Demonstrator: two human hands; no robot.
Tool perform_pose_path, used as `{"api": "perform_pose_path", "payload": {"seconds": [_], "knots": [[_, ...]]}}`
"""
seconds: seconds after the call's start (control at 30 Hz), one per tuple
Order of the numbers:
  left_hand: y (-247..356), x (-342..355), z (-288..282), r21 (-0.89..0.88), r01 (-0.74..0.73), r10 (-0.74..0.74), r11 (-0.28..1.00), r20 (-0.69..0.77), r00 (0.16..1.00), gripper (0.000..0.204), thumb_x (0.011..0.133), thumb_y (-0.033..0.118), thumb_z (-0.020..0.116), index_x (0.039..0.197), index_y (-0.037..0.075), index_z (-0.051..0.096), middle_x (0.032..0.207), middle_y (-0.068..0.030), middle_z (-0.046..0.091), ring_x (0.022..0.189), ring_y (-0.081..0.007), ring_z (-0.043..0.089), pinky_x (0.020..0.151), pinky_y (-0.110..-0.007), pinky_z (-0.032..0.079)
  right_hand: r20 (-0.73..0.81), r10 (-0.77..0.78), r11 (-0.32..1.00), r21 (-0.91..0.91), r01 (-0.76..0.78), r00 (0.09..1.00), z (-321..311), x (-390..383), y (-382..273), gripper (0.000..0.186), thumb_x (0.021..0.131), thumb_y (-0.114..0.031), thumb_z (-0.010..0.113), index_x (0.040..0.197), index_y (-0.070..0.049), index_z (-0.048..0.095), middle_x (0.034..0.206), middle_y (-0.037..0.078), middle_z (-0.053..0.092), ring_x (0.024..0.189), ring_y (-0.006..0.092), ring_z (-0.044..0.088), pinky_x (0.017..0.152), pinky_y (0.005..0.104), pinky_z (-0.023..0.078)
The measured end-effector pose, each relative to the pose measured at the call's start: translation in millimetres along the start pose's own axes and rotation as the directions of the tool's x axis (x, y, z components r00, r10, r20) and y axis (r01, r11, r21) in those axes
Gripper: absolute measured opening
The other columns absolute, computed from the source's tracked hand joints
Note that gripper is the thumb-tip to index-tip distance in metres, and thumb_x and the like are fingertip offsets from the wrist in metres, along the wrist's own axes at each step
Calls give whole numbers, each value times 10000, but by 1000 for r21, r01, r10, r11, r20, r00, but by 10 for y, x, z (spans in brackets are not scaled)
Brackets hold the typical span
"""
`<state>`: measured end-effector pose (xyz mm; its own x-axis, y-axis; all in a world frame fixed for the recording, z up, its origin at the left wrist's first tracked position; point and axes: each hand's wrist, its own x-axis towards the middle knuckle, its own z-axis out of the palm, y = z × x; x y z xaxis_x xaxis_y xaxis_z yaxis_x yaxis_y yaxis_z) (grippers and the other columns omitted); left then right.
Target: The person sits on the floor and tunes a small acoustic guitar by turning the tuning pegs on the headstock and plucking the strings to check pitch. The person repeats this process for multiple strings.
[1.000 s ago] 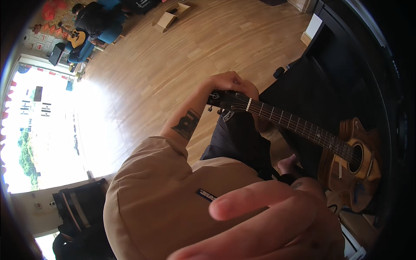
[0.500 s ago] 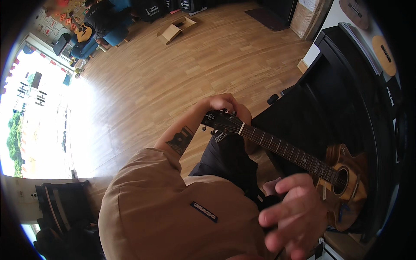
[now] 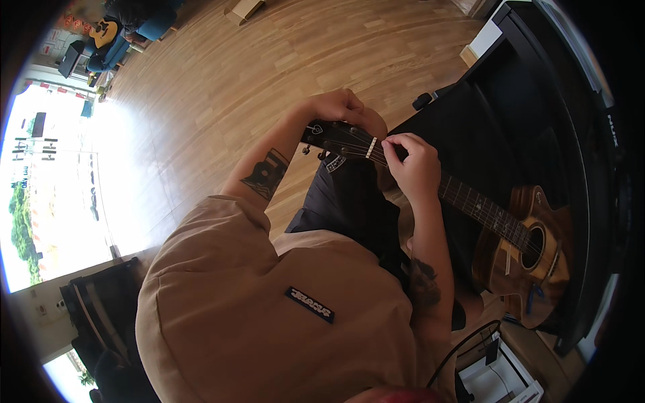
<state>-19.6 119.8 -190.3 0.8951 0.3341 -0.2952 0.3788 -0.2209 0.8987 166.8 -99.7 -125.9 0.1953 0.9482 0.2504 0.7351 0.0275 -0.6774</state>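
An acoustic guitar [image 3: 480,205] slants from my legs down to the right, its dark headstock [image 3: 328,136] pointing left and its body [image 3: 514,269] lying against a black panel. Over the far edge of the headstock, my left hand [image 3: 338,106] is closed, fingers curled at a tuning peg that they mostly hide. Just past the white nut [image 3: 371,148], my right hand [image 3: 415,164] pinches thumb and fingertips together at the strings. Tuning pegs [image 3: 314,152] show along the headstock's near edge. A blue piece [image 3: 535,295] sits on the guitar body.
A large black piano-like cabinet [image 3: 571,101] borders the right side. Below it stands a white open box [image 3: 494,376] with a black cable [image 3: 463,342]. A black bag [image 3: 101,316] is at lower left. Far off are a cardboard box [image 3: 243,10], blue seating [image 3: 107,59] and another guitar [image 3: 103,33].
My right hand has moved from the lower front up to the strings near the nut, its fingers closing into a pinch. My left hand stays at the headstock. The view has shifted.
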Motion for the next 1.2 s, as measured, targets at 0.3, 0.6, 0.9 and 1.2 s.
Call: {"api": "perform_pose_path", "payload": {"seconds": [0.3,0.6,0.9,1.2], "knots": [[88,-54,40,-244,-87,83,966,-26,996,170,937,178,729,897,24,669,883,-37,716,932,-117,685,819,-289,525,283,67,953,-301,23,957,-101,270,-196,123,990,-165,663,947,-52,683,938,118,714,928,325,706,796,447,564],[-63,17,-65,-185,-94,109,978,71,992,201,871,75,671,1024,-8,773,946,-80,778,916,-140,701,854,-298,544,382,-20,962,-245,122,924,-175,312,-251,93,1003,-115,616,978,-27,634,1030,128,679,1048,343,668,860,476,558],[-51,-35,-35,-109,-108,113,988,44,993,210,828,50,656,977,-5,794,923,-66,774,901,-154,701,870,-309,553,345,-238,682,-607,409,908,57,268,-256,32,893,-97,671,894,-65,665,861,71,666,890,250,697,743,405,566],[204,-76,60,28,-81,82,996,-20,996,259,918,251,768,1050,30,796,864,-47,752,818,-116,674,762,-285,526,308,-238,700,-604,382,921,10,187,-174,94,943,-184,655,913,-98,632,827,59,688,833,243,714,660,375,560]]}}
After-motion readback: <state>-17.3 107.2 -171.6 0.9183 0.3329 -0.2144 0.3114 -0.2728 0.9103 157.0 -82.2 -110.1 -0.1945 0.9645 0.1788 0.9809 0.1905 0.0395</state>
